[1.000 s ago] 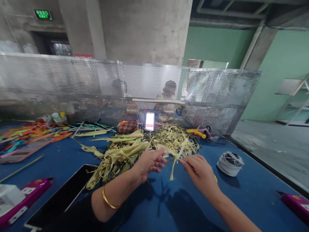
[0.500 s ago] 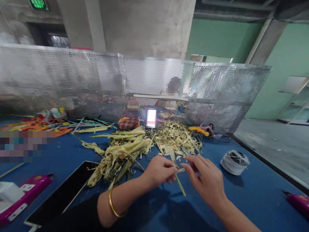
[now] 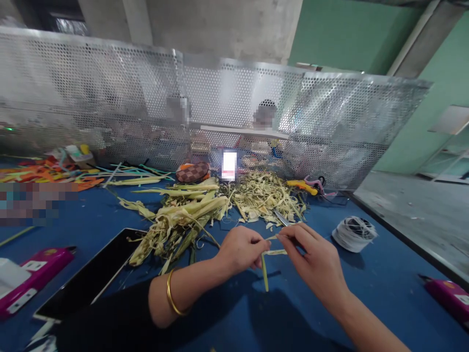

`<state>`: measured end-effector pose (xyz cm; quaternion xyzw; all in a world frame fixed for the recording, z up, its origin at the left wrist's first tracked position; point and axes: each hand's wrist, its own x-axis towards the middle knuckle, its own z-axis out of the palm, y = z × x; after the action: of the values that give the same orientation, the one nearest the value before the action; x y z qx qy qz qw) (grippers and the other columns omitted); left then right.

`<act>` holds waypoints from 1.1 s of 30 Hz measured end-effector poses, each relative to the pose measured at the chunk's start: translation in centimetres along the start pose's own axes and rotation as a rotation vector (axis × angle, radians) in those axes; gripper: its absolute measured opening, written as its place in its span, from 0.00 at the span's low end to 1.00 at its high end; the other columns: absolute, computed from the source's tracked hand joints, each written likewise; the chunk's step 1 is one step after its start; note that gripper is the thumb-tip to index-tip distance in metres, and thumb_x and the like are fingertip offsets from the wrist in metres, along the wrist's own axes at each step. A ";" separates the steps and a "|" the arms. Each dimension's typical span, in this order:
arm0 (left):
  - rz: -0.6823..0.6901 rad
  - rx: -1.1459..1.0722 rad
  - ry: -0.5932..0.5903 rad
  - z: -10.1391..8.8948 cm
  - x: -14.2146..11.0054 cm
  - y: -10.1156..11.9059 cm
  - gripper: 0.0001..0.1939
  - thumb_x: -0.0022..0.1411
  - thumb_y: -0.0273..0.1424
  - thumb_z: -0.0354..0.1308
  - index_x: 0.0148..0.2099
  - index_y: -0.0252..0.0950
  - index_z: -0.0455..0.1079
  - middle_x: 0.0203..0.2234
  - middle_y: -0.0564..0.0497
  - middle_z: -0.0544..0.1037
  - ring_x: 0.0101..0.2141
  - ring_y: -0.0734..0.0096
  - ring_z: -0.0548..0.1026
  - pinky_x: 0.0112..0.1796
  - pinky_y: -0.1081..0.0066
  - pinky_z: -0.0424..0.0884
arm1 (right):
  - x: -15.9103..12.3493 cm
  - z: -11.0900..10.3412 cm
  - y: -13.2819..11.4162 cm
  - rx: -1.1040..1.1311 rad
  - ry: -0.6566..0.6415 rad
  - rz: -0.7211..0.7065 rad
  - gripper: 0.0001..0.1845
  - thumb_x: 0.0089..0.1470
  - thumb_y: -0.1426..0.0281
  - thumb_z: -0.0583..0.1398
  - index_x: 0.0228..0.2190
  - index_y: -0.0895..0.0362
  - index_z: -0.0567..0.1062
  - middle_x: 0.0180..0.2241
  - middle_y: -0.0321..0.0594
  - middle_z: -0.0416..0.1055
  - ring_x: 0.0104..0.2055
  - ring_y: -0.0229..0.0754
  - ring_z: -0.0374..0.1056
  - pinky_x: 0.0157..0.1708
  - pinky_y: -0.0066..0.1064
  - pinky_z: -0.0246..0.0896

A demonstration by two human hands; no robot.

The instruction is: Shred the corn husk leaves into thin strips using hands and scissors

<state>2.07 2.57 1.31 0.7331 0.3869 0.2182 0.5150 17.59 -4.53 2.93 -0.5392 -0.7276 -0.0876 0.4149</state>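
Together, left hand [image 3: 245, 248] and right hand [image 3: 311, 259] hold pale husk strips [image 3: 274, 252].

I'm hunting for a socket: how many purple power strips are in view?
2. One power strip lies at the left, beside the tablet, bearing a white plug; the other strip is at the right edge. Both run out of view.
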 end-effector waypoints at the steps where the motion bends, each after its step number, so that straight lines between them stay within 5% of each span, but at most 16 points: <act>1: -0.009 -0.041 0.017 0.0 0.0 0.1 0.15 0.54 0.38 0.51 0.22 0.35 0.69 0.12 0.55 0.71 0.15 0.76 0.68 0.21 0.77 0.64 | 0.0 -0.1 0.0 -0.036 0.000 -0.042 0.09 0.59 0.69 0.53 0.29 0.55 0.72 0.27 0.38 0.72 0.27 0.37 0.68 0.29 0.26 0.60; 10: -0.173 -0.410 0.043 0.1 0.0 1.2 0.11 0.52 0.34 0.54 0.23 0.34 0.69 0.16 0.52 0.74 0.17 0.75 0.70 0.20 0.77 0.62 | -0.9 1.3 -0.6 -0.272 0.097 -0.267 0.10 0.60 0.73 0.52 0.34 0.54 0.73 0.29 0.40 0.76 0.28 0.40 0.70 0.32 0.31 0.59; 23: -0.215 -0.713 -0.103 -1.4 -0.3 2.0 0.07 0.41 0.27 0.58 0.27 0.32 0.71 0.24 0.49 0.77 0.26 0.72 0.75 0.33 0.73 0.70 | -0.9 1.8 -0.7 -0.294 0.117 -0.224 0.10 0.59 0.75 0.53 0.35 0.55 0.74 0.30 0.39 0.76 0.29 0.39 0.69 0.39 0.35 0.54; 33: -0.154 -0.711 -0.095 -0.9 -0.3 1.5 0.19 0.41 0.36 0.70 0.35 0.32 0.73 0.30 0.47 0.79 0.32 0.71 0.76 0.37 0.72 0.69 | -0.9 1.4 -1.0 -0.101 0.123 -0.058 0.08 0.58 0.73 0.54 0.31 0.55 0.74 0.26 0.36 0.76 0.27 0.37 0.70 0.35 0.32 0.55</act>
<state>1.73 2.57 3.10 0.4863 0.3167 0.2653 0.7699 16.05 -4.76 1.69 -0.5317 -0.7108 -0.1688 0.4283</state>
